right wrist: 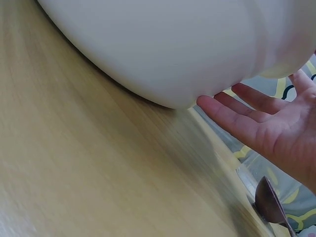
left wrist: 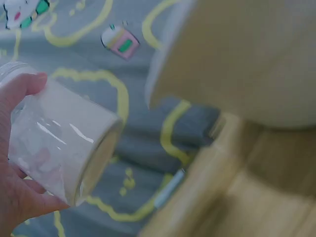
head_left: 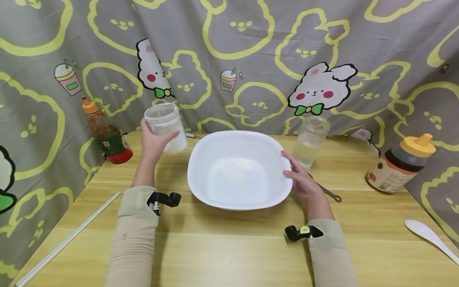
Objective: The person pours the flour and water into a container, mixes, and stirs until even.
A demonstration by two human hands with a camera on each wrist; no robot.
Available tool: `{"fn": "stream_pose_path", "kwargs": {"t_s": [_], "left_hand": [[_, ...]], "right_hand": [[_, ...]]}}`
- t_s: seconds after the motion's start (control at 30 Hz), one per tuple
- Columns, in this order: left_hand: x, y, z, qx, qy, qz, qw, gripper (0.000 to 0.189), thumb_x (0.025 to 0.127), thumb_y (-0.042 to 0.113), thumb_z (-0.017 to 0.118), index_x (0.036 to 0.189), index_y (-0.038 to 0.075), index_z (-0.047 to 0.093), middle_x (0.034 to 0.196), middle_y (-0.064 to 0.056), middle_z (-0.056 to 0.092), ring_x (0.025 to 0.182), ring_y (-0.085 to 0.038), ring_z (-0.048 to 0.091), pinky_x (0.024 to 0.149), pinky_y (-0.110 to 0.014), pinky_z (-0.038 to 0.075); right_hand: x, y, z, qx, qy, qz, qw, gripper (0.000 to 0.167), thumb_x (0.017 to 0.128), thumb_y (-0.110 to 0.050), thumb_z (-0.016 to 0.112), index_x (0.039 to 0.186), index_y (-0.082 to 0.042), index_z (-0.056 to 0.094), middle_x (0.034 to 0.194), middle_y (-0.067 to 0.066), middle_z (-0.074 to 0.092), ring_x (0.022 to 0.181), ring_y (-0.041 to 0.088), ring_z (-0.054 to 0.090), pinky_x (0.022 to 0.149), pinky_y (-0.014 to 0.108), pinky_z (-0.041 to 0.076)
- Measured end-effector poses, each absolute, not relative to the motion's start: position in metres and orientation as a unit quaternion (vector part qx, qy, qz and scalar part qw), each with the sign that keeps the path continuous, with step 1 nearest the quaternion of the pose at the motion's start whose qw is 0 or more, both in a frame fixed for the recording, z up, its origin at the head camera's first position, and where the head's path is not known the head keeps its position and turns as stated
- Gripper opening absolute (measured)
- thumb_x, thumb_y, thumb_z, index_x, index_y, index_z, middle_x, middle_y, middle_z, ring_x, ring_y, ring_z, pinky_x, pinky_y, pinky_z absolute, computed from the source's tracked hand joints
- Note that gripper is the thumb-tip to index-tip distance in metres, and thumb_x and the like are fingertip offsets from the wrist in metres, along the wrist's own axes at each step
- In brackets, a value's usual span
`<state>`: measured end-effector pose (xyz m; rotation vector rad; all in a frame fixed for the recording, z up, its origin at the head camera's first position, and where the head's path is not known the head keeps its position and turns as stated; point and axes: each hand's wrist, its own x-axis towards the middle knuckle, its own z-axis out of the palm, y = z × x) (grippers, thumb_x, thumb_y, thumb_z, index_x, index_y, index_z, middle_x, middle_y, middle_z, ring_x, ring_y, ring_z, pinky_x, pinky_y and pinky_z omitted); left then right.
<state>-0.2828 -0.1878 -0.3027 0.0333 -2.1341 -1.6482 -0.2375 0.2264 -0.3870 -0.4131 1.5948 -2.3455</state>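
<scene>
My left hand [head_left: 155,139] grips a clear jar [head_left: 166,131] of white powdery contents, held tilted above the table at the left; its thumb lies across the front. In the left wrist view the fingers wrap the jar [left wrist: 69,133] near its rim. A white basin [head_left: 240,201] stands at the middle, its inside facing me. My right hand [head_left: 303,179] holds the basin's right side, with digits over the rim in the head view. Several fingers lie along the outer wall in the right wrist view. Whether the basin's base touches the table fully, I cannot tell.
A glass jar of clear liquid [head_left: 310,143] and a brown ladle [right wrist: 269,200] are behind the right hand. Sauce bottles stand left [head_left: 109,137] and right [head_left: 399,165]. Chopsticks [head_left: 68,239] lie at left, a white spoon [head_left: 426,235] at right. A patterned curtain [head_left: 251,59] hangs behind.
</scene>
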Motion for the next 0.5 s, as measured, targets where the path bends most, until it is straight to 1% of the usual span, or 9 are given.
{"fn": "stream_pose_path", "kwargs": {"t_s": [0.07,0.1,0.2,0.3,0.43,0.5], "left_hand": [[-0.287,-0.192,-0.312,0.023,-0.766,-0.6,0.229,0.094,0.06,0.027,0.077,0.132,0.021,0.018,0.127,-0.003,0.031,0.113,-0.017,0.031,0.095,-0.034,0.026],[-0.292,-0.196,-0.321,0.025,-0.758,-0.607,0.235,0.094,0.057,0.026,0.079,0.131,0.021,0.02,0.126,-0.003,0.032,0.113,-0.017,0.031,0.096,-0.033,0.025],[-0.303,-0.203,-0.343,0.04,-0.748,-0.614,0.247,0.094,0.054,0.026,0.08,0.129,0.022,0.023,0.125,-0.003,0.034,0.113,-0.018,0.032,0.097,-0.033,0.024],[-0.309,-0.206,-0.358,0.062,-0.746,-0.617,0.243,0.093,0.055,0.026,0.08,0.128,0.023,0.021,0.127,-0.005,0.033,0.115,-0.019,0.031,0.097,-0.032,0.023],[-0.304,-0.205,-0.364,0.096,-0.754,-0.606,0.233,0.094,0.059,0.024,0.077,0.13,0.021,0.015,0.129,-0.008,0.03,0.116,-0.021,0.03,0.096,-0.031,0.023],[-0.305,-0.207,-0.372,0.103,-0.755,-0.601,0.242,0.094,0.059,0.022,0.078,0.129,0.02,0.016,0.129,-0.009,0.03,0.115,-0.021,0.031,0.096,-0.031,0.024]], "right_hand": [[-0.238,0.227,-0.387,-0.143,0.553,-0.81,0.136,0.062,0.086,0.005,0.039,0.138,-0.021,0.019,0.136,0.008,0.012,0.103,0.026,0.045,0.071,0.039,0.048],[-0.238,0.227,-0.387,-0.144,0.554,-0.809,0.136,0.062,0.086,0.005,0.039,0.138,-0.021,0.019,0.137,0.008,0.012,0.103,0.026,0.046,0.071,0.039,0.048],[-0.237,0.227,-0.386,-0.147,0.555,-0.807,0.136,0.061,0.086,0.005,0.038,0.138,-0.021,0.018,0.138,0.009,0.009,0.102,0.025,0.046,0.071,0.039,0.048],[-0.237,0.227,-0.385,-0.149,0.553,-0.809,0.135,0.062,0.086,0.005,0.038,0.138,-0.022,0.018,0.137,0.009,0.01,0.101,0.025,0.048,0.071,0.039,0.048],[-0.237,0.227,-0.385,-0.144,0.553,-0.809,0.137,0.061,0.086,0.004,0.039,0.138,-0.022,0.019,0.135,0.009,0.014,0.098,0.023,0.05,0.07,0.038,0.049],[-0.237,0.226,-0.385,-0.14,0.556,-0.808,0.139,0.062,0.086,0.004,0.039,0.138,-0.022,0.019,0.134,0.008,0.015,0.097,0.021,0.05,0.07,0.038,0.049]]}}
